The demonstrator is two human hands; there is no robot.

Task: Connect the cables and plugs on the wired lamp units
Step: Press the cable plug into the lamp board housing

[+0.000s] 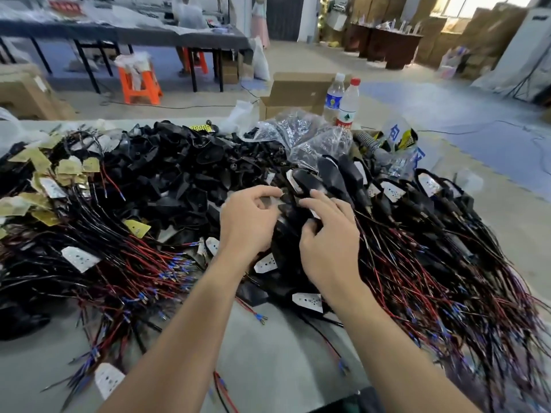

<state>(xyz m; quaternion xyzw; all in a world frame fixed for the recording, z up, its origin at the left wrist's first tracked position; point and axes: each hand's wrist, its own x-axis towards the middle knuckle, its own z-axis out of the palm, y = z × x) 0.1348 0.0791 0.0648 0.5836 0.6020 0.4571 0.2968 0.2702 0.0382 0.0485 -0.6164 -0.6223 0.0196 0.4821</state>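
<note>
A black lamp housing (287, 234) sits between my two hands at the middle of the table. My left hand (249, 222) curls round its left side, thumb and forefinger pinched near its top. My right hand (329, 234) grips its right side, thumb on the housing and fingers spread over it. Red and black wires with blue crimp plugs (167, 278) fan out on the left. A second bundle of wired units (432, 263) with white LED boards lies on the right. What the fingertips pinch is blurred.
A heap of loose black housings (185, 174) fills the back middle. Yellow circuit boards (62, 171) lie at the left. Clear plastic bags (307, 135), two water bottles (343, 102) and a cardboard box (295, 93) stand behind. Bare grey table (268, 362) shows between my forearms.
</note>
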